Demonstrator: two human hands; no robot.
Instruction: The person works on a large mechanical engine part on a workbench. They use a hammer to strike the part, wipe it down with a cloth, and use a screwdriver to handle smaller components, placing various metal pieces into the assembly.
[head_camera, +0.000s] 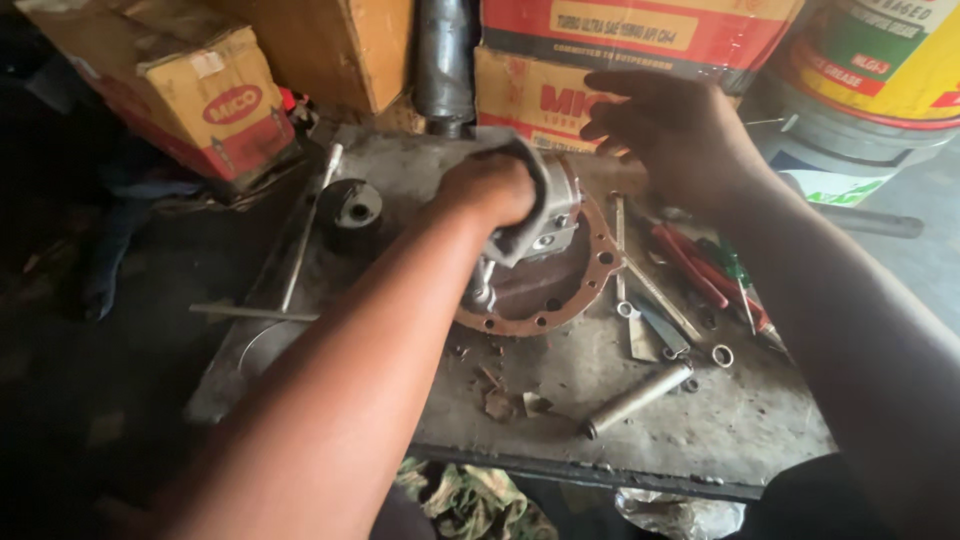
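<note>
While the left hand (487, 187) closes around a grey rag (520, 200) and presses it onto the top of a grey metal housing (556, 215), the right hand (672, 130) hovers just beyond it with its fingers spread loosely open, holding nothing. The housing stands on a round, rust-brown flange (585, 290) ringed with bolt holes, near the middle of a worn, dirty metal work plate (700, 420).

From the head camera, the things around it lie as follows. To the right of the flange lie flat spanners (645, 320) and, farther right, screwdrivers with red handles (700, 265). Near the plate's front edge a short steel cylinder pin (640, 397) lies at a slant, with a small metal ring (722, 355) just above its right end. Bits of torn gasket (500, 400) lie scattered in front of the flange.

On the left part of the plate stands a black round part with a grey centre (352, 210), and thin metal rods (300, 255) lie beside it, one crossing the plate's left edge.

Behind the plate are stacked yellow-and-red cardboard boxes (210, 100), a dark upright cylinder (445, 60) between them, and at far right a large yellow, green and red drum (880, 70). A crumpled camouflage cloth (470, 500) lies below the plate's near edge.
</note>
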